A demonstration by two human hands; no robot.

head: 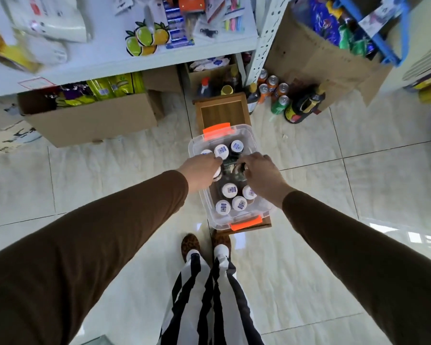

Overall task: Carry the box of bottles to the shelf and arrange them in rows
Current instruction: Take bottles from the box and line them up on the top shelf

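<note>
- The person stood on glossy floor tiles (115, 170), leopard-print shoes (190, 246) close against the low wooden stool (223, 112) that carried the load. A foot nudging that stool could have rocked everything on it.
- The clear plastic box (264, 207) with orange latches (246, 223) sat on the stool with no lid, overhanging its near end. Judged from that overhang, a downward push at the near rim might have tipped it toward the shoes.
- Inside, white-capped dark bottles (229, 190) stood upright and tightly packed, with a gap in the middle.
- The left hand (199, 169) reached in from the left rim, fingers curled round a bottle cap half hidden beneath it. The right hand (258, 175) reached in opposite, fingertips curled down about something dark in the gap; what exactly it pinched could not be told.
- Lifting by a cap alone risked a slip, and a bottle dropped onto tile would likely break. Dragging one out past its neighbours could also have toppled them.
- Beyond the stool, soda cans (271, 82) and large dark bottles (302, 108) crowded the floor by the white shelf (125, 62), and an open cardboard carton (90, 120) stood to the left. Stepping forward with full hands risked kicking these over.
</note>
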